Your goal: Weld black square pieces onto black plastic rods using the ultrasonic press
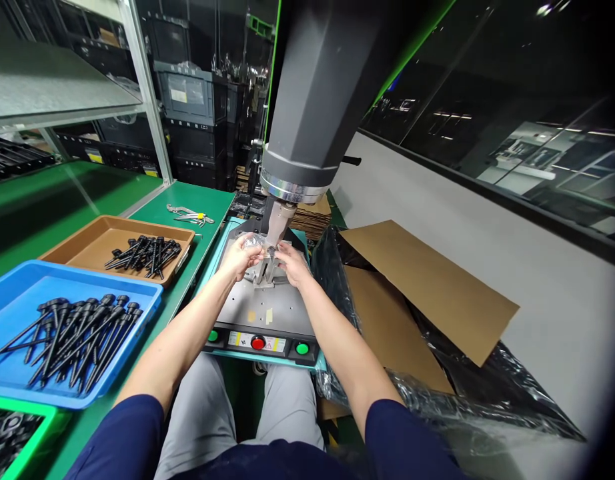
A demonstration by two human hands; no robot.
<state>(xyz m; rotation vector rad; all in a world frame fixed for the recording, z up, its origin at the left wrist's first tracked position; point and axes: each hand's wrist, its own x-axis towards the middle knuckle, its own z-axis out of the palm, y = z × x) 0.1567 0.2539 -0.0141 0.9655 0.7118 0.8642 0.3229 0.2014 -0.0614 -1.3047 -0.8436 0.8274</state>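
Our left hand [243, 256], the small dark part [271, 251], our right hand [293, 263].
Left to right, we had long black rods [87, 337] in a smooth blue plastic tray [12, 287]; our left fingers were pinched on crinkly clear plastic [252, 241]; the part sat between our hands, under the machine's tapered tip [279, 220]; our right fingertips were beside it, their grip impossible to tell; flat brown cardboard [427, 280] lay over glossy black wrap [517, 393].
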